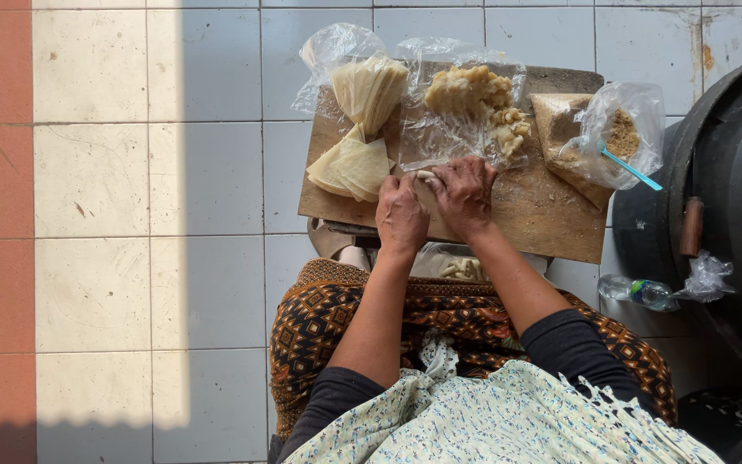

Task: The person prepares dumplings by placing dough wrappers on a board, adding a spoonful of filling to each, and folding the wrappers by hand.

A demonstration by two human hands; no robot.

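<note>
My left hand [401, 215] and my right hand [465, 196] are pressed together over a pale wrapper piece [425, 177] on a wooden board [551, 219], fingers curled around it. Just left of my hands lies a fanned stack of thin pale wrappers [354, 165], with more wrappers in a clear plastic bag [369, 86]. Behind my right hand a lump of pale yellow filling [474, 94] rests on clear plastic. At the board's right end sits a plastic bag of brown crumbs [622, 133] with a blue spoon handle [631, 169] sticking out.
The board rests above my lap, over a patterned brown cloth [440, 322]. A large dark round pan [732, 198] with a wooden handle stands at the right. A small plastic bottle [641, 292] lies on the tiled floor [173, 215] beside it.
</note>
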